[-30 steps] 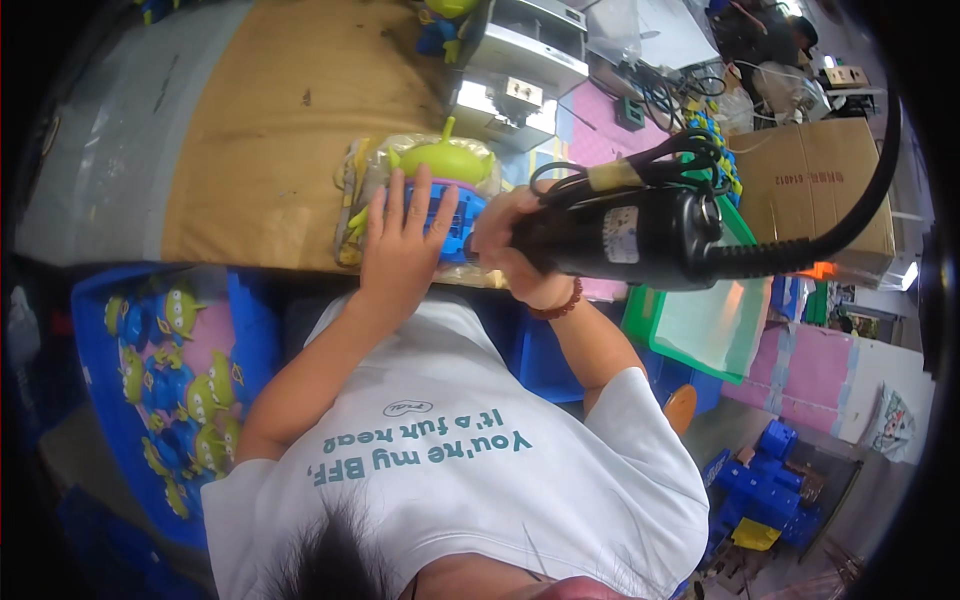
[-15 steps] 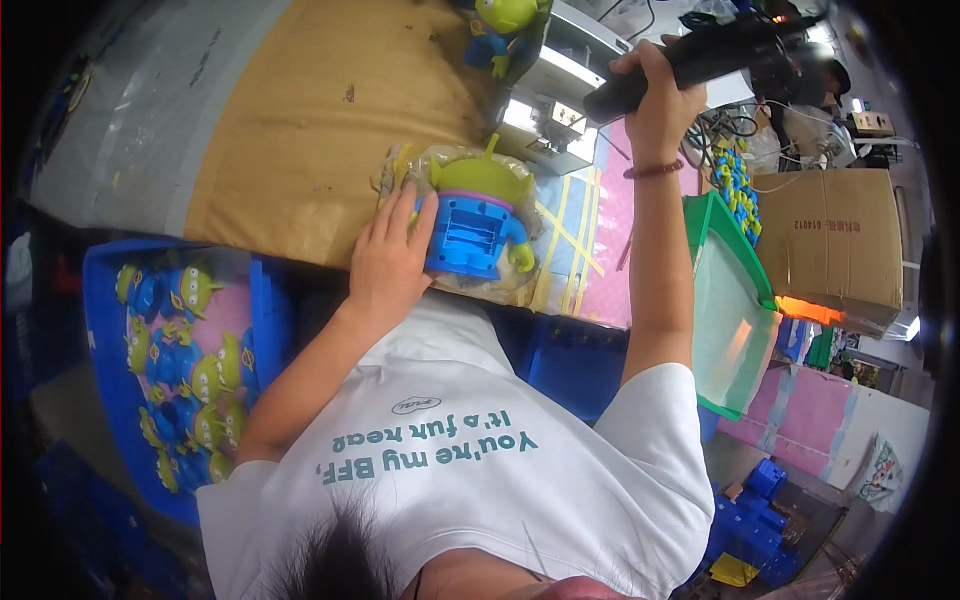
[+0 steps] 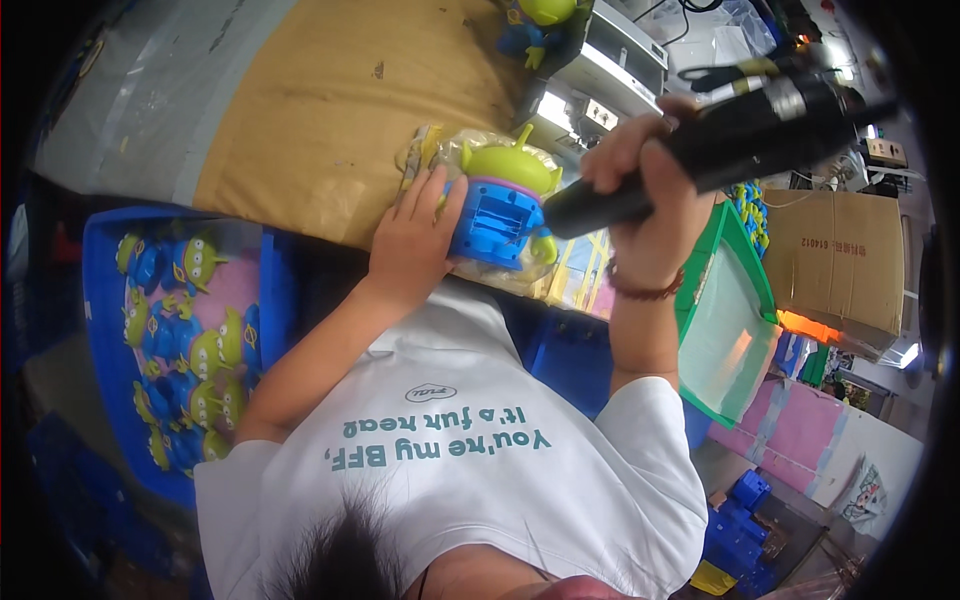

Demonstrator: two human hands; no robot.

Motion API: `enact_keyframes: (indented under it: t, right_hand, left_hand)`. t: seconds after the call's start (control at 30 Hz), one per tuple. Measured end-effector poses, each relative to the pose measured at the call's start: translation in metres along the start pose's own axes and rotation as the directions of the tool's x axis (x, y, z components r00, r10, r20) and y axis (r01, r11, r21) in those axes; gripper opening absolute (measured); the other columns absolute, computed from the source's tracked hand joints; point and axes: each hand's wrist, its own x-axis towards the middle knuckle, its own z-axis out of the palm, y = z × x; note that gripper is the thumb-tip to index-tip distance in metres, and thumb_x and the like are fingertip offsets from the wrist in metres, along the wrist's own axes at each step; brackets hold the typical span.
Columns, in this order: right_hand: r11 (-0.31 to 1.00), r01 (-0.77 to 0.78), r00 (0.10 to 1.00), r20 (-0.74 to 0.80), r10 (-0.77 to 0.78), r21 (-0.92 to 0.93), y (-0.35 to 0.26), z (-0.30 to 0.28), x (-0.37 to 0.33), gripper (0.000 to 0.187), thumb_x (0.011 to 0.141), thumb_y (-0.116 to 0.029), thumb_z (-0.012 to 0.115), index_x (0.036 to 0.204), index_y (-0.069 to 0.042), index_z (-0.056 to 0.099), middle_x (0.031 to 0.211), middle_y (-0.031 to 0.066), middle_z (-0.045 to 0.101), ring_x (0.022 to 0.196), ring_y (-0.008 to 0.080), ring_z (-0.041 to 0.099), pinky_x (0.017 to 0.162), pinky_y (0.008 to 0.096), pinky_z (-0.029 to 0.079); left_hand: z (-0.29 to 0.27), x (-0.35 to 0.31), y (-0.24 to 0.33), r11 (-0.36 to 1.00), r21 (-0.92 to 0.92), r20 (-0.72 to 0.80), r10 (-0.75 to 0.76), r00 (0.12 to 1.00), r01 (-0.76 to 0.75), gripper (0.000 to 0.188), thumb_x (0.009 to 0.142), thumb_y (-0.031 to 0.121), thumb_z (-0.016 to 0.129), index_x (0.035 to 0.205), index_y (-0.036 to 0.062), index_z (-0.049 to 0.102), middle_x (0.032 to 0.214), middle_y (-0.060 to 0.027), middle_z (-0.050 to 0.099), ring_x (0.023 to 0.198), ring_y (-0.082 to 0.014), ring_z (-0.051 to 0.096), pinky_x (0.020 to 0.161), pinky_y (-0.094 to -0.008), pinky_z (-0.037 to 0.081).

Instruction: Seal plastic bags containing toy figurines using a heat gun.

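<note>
A green alien toy with a blue body lies on clear plastic wrap at the near edge of a brown-covered workbench. My left hand rests flat against the toy's left side, pinning it down. My right hand grips a black electric screwdriver. The tool slants down to the left, and its tip sits just beside the toy's blue back.
A blue crate at the left holds several more green and blue alien toys. A green tray and a cardboard box stand at the right. Another alien toy and a white machine sit at the back of the bench.
My right hand lifted the screwdriver high above the bench, then brought it back down so its tip points at the toy. My left hand stayed on the toy.
</note>
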Motion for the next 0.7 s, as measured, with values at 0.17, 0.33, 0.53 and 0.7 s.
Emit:
enact_keyframes:
  t: [0.17,0.33,0.53,0.7]
  right_hand:
    - [0.992,0.07,0.989,0.137,-0.055,-0.104,0.024,0.013,-0.029,0.048,0.076,0.007,0.06,0.115,0.001,0.033,0.074,0.0135,0.06,0.064,0.02,0.06,0.065,0.0316,0.051]
    - [0.974,0.036,0.974,0.225,0.016,-0.223,0.041,0.013,-0.04,0.052,0.077,0.008,0.06,0.118,0.0,0.029,0.077,0.0114,0.059,0.065,0.0177,0.059,0.066,0.03,0.05]
    - [0.858,0.361,0.832,0.542,-0.119,-0.366,0.057,0.005,-0.043,0.045,0.084,-0.005,0.064,0.121,-0.013,0.039,0.069,0.0042,0.052,0.057,0.0171,0.053,0.06,0.0328,0.049]
    - [0.886,0.344,0.819,0.561,-0.122,-0.31,0.067,-0.002,-0.047,0.049,0.083,-0.003,0.062,0.125,-0.012,0.037,0.069,0.0042,0.052,0.056,0.0168,0.053,0.058,0.0319,0.049]
  left_hand:
    - [-0.003,0.0,0.002,1.0,-0.014,-0.031,-0.008,0.999,0.007,0.091,0.056,0.017,0.085,0.136,0.0065,0.043,0.136,-0.0185,0.045,0.126,-0.0334,0.046,0.094,-0.0402,0.045]
    - [-0.004,0.0,0.001,0.999,-0.029,-0.015,-0.016,1.0,0.015,0.091,0.056,0.014,0.084,0.137,0.0057,0.043,0.136,-0.0187,0.045,0.127,-0.0333,0.045,0.094,-0.0403,0.045]
    - [0.0,-0.002,-0.001,1.0,-0.02,-0.022,-0.023,1.0,0.022,0.091,0.057,0.013,0.083,0.137,0.0069,0.043,0.14,-0.0177,0.042,0.129,-0.0327,0.043,0.096,-0.04,0.044]
    - [-0.003,-0.002,0.001,0.998,-0.063,-0.008,-0.016,1.0,0.016,0.091,0.055,0.011,0.083,0.137,0.0043,0.042,0.138,-0.0202,0.043,0.129,-0.0349,0.043,0.097,-0.0421,0.044]
